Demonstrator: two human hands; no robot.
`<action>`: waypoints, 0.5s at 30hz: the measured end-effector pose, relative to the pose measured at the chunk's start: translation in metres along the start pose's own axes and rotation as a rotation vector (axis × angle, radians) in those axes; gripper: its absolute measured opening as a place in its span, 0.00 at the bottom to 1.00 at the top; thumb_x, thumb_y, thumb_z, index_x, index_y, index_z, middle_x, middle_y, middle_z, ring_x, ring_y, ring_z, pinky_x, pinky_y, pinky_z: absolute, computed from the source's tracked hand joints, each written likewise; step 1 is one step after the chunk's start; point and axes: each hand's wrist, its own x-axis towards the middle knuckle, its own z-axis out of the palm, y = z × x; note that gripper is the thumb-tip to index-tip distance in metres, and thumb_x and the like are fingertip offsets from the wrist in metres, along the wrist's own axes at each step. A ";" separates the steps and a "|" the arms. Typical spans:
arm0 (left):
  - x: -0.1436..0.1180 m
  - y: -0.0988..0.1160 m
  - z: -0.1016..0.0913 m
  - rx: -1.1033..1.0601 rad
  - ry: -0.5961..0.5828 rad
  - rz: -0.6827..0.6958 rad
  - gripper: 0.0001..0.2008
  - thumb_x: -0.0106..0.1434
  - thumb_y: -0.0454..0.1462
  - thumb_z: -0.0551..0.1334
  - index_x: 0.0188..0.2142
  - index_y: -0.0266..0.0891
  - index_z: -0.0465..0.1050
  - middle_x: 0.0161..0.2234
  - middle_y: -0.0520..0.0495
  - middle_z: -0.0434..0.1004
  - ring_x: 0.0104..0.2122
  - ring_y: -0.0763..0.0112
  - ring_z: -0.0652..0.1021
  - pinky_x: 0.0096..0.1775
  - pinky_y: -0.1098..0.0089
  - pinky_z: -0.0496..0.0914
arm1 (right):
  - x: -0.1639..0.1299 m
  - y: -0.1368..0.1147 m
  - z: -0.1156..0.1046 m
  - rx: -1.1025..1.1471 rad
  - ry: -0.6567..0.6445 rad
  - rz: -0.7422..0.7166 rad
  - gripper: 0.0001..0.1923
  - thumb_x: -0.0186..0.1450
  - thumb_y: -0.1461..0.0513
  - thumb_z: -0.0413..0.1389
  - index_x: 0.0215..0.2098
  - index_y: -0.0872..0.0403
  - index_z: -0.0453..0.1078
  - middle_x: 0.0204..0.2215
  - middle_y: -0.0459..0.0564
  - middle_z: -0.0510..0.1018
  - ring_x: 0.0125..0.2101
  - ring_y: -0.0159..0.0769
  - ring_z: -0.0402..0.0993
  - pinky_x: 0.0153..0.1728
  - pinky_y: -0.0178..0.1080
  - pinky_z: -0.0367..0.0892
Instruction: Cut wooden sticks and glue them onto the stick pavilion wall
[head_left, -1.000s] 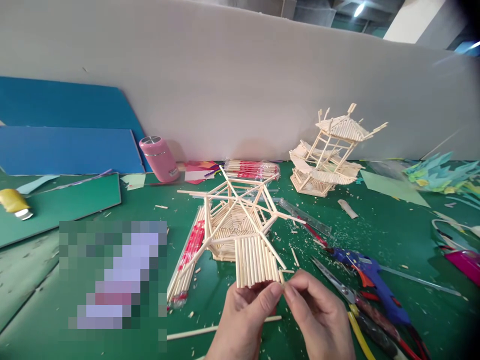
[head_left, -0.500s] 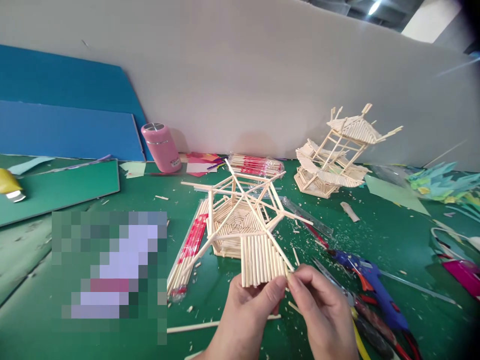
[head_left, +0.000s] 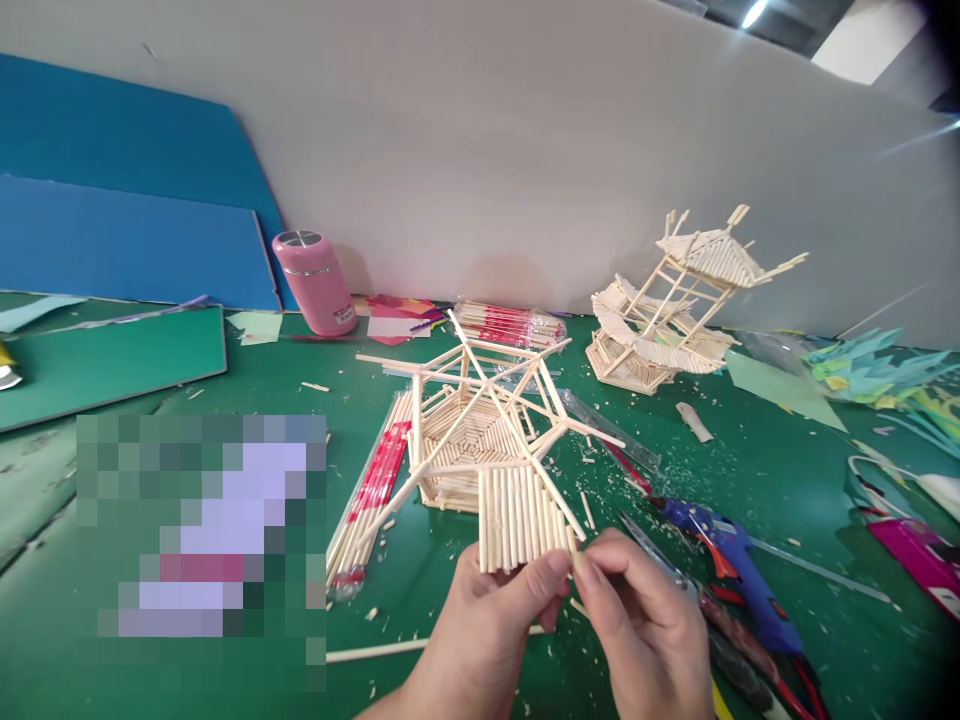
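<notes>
The hexagonal pale-wood stick frame (head_left: 487, 386) on the green desk (head_left: 262, 390) has its floor laid and one slatted panel (head_left: 517, 515) seemingly nearly filled; left hand (head_left: 495, 612) pinches its edge, right hand (head_left: 646, 610) a short pale stick (head_left: 572, 541); other bays are bare

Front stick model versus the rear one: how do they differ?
The front model has an open top of crossed sticks; the rear model has a peaked roof. The front model shows one slatted panel, held by the left hand; the rear model has panels around several sides. Both use pale sticks.
</notes>
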 end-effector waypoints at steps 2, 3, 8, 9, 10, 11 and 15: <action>0.000 0.000 0.000 0.002 -0.009 0.004 0.11 0.50 0.40 0.66 0.21 0.36 0.68 0.20 0.53 0.62 0.23 0.75 0.61 0.27 0.71 0.58 | 0.000 -0.001 0.000 0.000 -0.008 -0.005 0.15 0.63 0.57 0.51 0.20 0.52 0.62 0.19 0.44 0.66 0.19 0.31 0.56 0.21 0.34 0.57; 0.000 0.000 0.000 0.001 -0.005 0.005 0.11 0.50 0.41 0.66 0.21 0.35 0.68 0.20 0.52 0.63 0.23 0.74 0.61 0.27 0.71 0.58 | 0.001 -0.001 0.000 0.000 -0.015 -0.004 0.15 0.63 0.57 0.50 0.20 0.52 0.62 0.19 0.43 0.66 0.19 0.30 0.56 0.21 0.34 0.57; 0.000 -0.001 -0.001 -0.034 -0.005 0.000 0.10 0.50 0.39 0.66 0.22 0.35 0.69 0.20 0.53 0.63 0.23 0.75 0.61 0.27 0.72 0.58 | 0.004 -0.005 -0.005 -0.017 -0.077 -0.019 0.14 0.64 0.58 0.49 0.21 0.52 0.63 0.19 0.43 0.67 0.20 0.30 0.58 0.22 0.33 0.58; 0.000 -0.001 -0.001 -0.043 -0.004 -0.006 0.09 0.50 0.39 0.66 0.22 0.35 0.69 0.21 0.53 0.64 0.23 0.75 0.62 0.27 0.72 0.58 | 0.005 -0.006 -0.007 -0.028 -0.096 -0.032 0.13 0.64 0.59 0.49 0.22 0.52 0.63 0.19 0.43 0.66 0.20 0.31 0.59 0.21 0.33 0.59; -0.001 -0.001 -0.001 -0.050 -0.002 -0.015 0.09 0.50 0.38 0.67 0.23 0.35 0.70 0.21 0.52 0.64 0.23 0.75 0.62 0.27 0.72 0.59 | 0.006 -0.006 -0.009 -0.042 -0.116 -0.049 0.13 0.64 0.59 0.49 0.23 0.52 0.63 0.20 0.43 0.66 0.20 0.31 0.59 0.21 0.33 0.59; -0.002 0.000 -0.001 -0.058 -0.001 -0.023 0.09 0.50 0.38 0.66 0.23 0.35 0.70 0.21 0.52 0.65 0.24 0.75 0.62 0.28 0.72 0.59 | 0.006 -0.006 -0.011 -0.057 -0.135 -0.067 0.12 0.64 0.60 0.49 0.24 0.52 0.64 0.20 0.43 0.66 0.21 0.30 0.60 0.21 0.32 0.59; -0.003 0.002 -0.001 -0.081 -0.012 -0.020 0.11 0.54 0.38 0.64 0.20 0.34 0.70 0.20 0.51 0.65 0.23 0.75 0.63 0.29 0.72 0.60 | 0.008 -0.006 -0.016 -0.080 -0.192 -0.088 0.10 0.65 0.61 0.49 0.26 0.52 0.64 0.21 0.43 0.66 0.22 0.31 0.63 0.22 0.32 0.60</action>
